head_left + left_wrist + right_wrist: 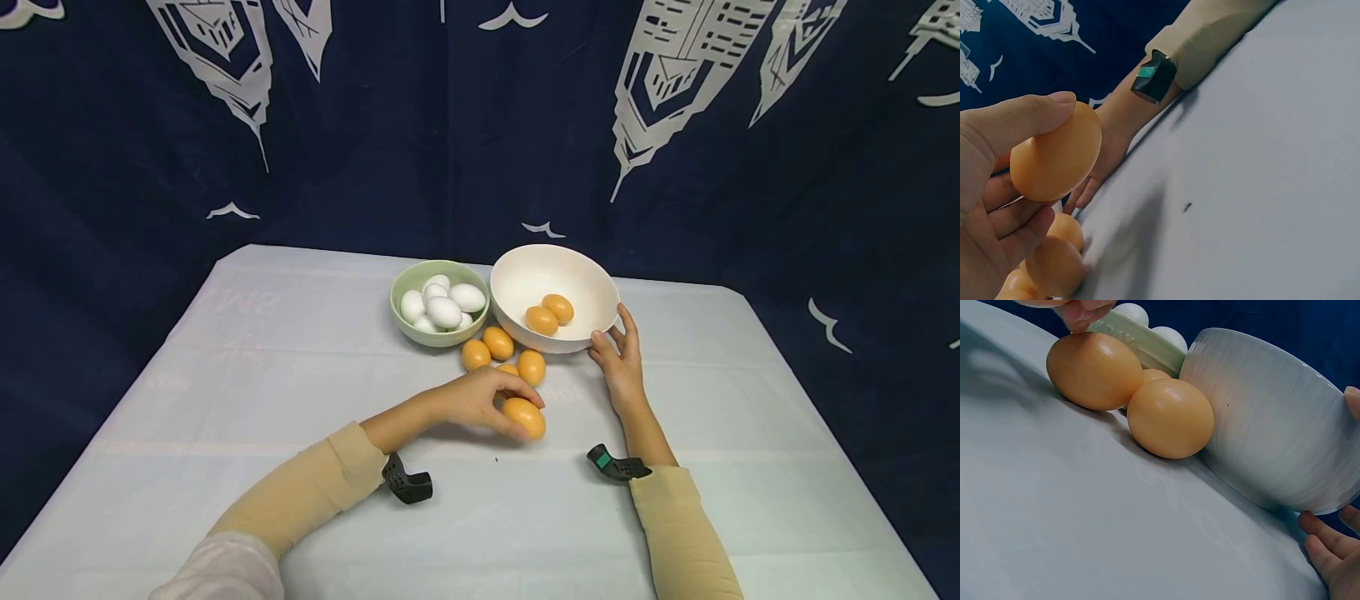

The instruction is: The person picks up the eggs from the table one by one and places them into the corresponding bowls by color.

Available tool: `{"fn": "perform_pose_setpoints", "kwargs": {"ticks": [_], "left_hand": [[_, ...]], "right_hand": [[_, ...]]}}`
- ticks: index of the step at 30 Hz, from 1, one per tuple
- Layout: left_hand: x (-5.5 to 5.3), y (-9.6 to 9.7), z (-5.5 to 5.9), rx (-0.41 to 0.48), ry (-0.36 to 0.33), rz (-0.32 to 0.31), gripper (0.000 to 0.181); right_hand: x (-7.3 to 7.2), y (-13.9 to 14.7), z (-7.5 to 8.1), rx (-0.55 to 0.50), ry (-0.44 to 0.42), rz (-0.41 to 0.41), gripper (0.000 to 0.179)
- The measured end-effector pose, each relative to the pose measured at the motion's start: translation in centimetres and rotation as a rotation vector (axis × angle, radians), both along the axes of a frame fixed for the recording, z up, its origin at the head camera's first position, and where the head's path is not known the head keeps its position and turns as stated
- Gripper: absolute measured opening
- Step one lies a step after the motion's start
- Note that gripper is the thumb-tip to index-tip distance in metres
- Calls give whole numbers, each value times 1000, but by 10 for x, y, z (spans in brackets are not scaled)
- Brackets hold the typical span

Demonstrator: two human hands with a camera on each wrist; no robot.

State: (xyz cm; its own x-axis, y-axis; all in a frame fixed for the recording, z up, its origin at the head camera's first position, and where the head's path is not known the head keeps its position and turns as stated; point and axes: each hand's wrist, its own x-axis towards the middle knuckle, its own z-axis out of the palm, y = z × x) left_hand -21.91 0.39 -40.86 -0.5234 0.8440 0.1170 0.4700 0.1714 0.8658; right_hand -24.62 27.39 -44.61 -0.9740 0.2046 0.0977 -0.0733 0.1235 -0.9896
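My left hand (480, 400) pinches a brown egg (524, 418) between thumb and fingers, held up off the table in the left wrist view. Several more brown eggs (532, 367) lie clustered on the table just beyond that hand, in front of the two bowls. My right hand (622, 362) holds the large white bowl (525, 271) at its right side, with one fingertip at the rim and other fingers low by the base in the right wrist view. Two brown eggs (542, 320) sit inside this bowl.
A smaller green bowl (438, 338) with several white eggs (443, 312) stands left of the white bowl, close against it. A pale cloth covers the table (300, 367). Behind its far edge hangs a dark blue printed curtain (375, 167).
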Motion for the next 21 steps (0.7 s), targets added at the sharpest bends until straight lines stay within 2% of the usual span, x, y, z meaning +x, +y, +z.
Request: {"fn": "perform_pose_setpoints", "kwargs": {"ticks": [10,14,21], "left_hand": [[-16,2,19,9,48,26,42],[-23,4,27,21,83,49,41],[-34,6,39,6,103,87,42]], "right_hand": [[0,0,0,16,-2,-1,71],[0,0,0,8,-5,-1,71],[1,-1,2,-1,-7,8,71]]}}
